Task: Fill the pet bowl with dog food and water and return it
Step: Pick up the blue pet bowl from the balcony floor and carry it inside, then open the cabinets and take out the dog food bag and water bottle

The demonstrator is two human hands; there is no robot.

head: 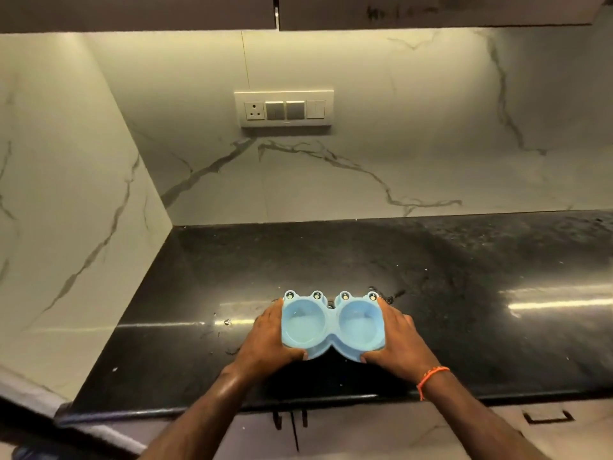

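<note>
I see the blue pet bowl [332, 327] near the table's [464, 277] near edge. My left hand [265, 340] and right hand [396, 341] each grasp one end; both cups look empty, perhaps.

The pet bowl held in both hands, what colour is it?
Light blue all over, seen in the head view: the pet bowl on the black counter.
</note>
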